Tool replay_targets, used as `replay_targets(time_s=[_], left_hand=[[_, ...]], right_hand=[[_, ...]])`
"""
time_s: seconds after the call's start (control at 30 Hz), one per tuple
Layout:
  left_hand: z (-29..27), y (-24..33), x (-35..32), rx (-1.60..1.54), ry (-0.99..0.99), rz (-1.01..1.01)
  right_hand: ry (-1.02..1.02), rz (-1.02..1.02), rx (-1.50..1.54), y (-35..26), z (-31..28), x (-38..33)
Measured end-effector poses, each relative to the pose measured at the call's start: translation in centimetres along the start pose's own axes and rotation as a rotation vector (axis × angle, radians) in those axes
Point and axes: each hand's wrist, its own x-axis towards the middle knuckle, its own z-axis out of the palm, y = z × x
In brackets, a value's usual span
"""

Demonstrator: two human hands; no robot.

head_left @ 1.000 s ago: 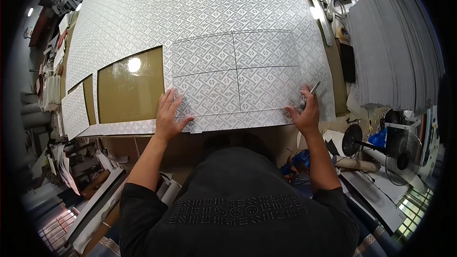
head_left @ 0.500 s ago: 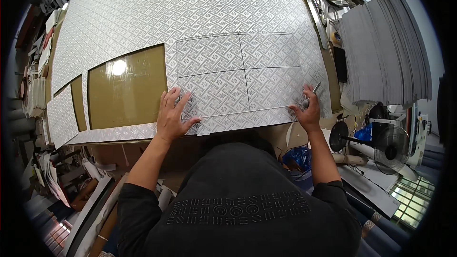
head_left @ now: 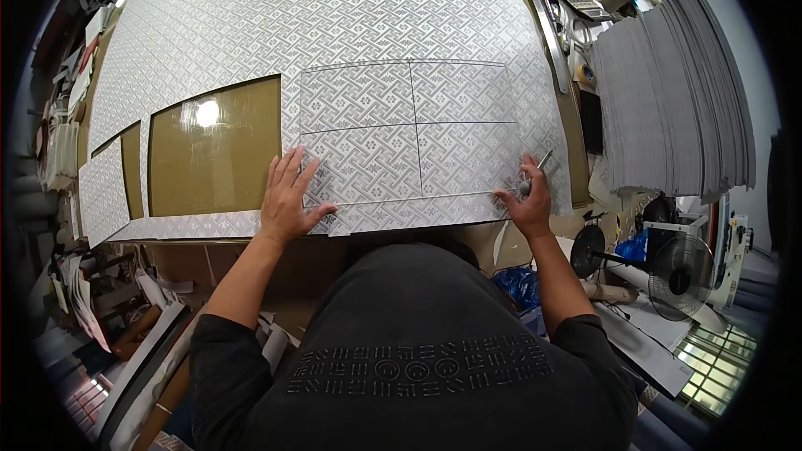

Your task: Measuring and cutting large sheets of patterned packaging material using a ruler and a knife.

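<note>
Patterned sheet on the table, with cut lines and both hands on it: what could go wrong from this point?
1. The right hand grips a slim knife-like tool at the sheet's near edge; a slip could mar the patterned sheet or nick a finger.
2. The left hand presses flat beside the cut rectangles; if it lifts, those loose pieces may shift out of line.
3. The tall stack of grey sheets on the right looks liable to slide if bumped.

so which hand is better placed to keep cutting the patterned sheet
Right, probably. The right hand holds a thin metal tool at the patterned sheet's scored lines, while the left hand lies flat, pinning the sheet.
</note>
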Motion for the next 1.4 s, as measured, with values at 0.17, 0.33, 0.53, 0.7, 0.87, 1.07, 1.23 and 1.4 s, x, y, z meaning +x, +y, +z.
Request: replay_targets(time_s=[0.17,0.33,0.53,0.7,0.87,1.07,1.23,1.4], left_hand=[[0.0,0.0,-0.1,0.008,-0.043,0.011],[-0.1,0.1,-0.1,0.014,-0.06,0.009],[0.0,0.3,-0.2,0.023,-0.079,-0.007],[0.3,0.5,0.0,0.001,-0.047,0.001],[0.3,0.5,0.0,0.008,-0.032,0.005],[0.2,0.5,0.1,0.011,-0.041,0.005],[0.1,0.6,0.1,0.037,-0.052,0.001],[0.1,0.6,0.2,0.039,-0.059,-0.006]], right_hand=[[0.012,0.012,0.053,0.5,0.2,-0.1],[-0.011,0.012,0.057,0.2,0.0,-0.2],[-0.052,-0.119,0.003,0.1,-0.7,0.7],[-0.062,-0.117,-0.011,0.0,-0.9,0.9],[-0.021,-0.141,-0.029,-0.1,-0.6,0.9],[0.003,-0.172,-0.035,-0.1,-0.5,0.8],[0.026,-0.178,-0.019,0.1,-0.4,0.7],[0.008,-0.188,-0.065,0.2,-0.4,0.6]])
